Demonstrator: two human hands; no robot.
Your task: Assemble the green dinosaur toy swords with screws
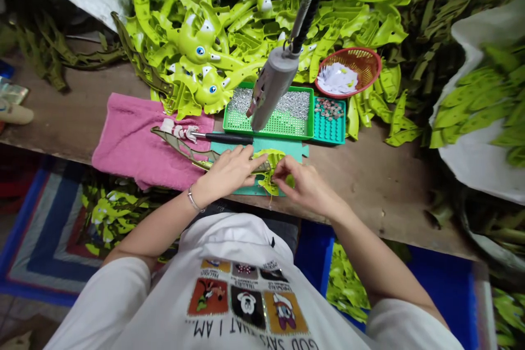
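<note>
My left hand [232,168] lies over a long olive-green plastic strip [180,145], holding it against a lime-green plastic part [270,156]. Its index finger stretches along the strip's right end. At the lime-green part's right side, my right hand [303,183] has thumb and fingers curled together in a pinch; what sits between the fingertips is too small to tell. Under both hands lies a teal mat [293,147]. Just beyond the left hand rests a screwdriver [229,138] with a black handle and white wrapping near its far end.
A grey power screwdriver [274,85] hangs over a green tray [268,130] of small metal pieces. Beside it stand a teal tray [336,134] of screws and a red basket [371,63]. A pink towel [127,136] lies left; lime-green dinosaur parts [197,38] are heaped behind.
</note>
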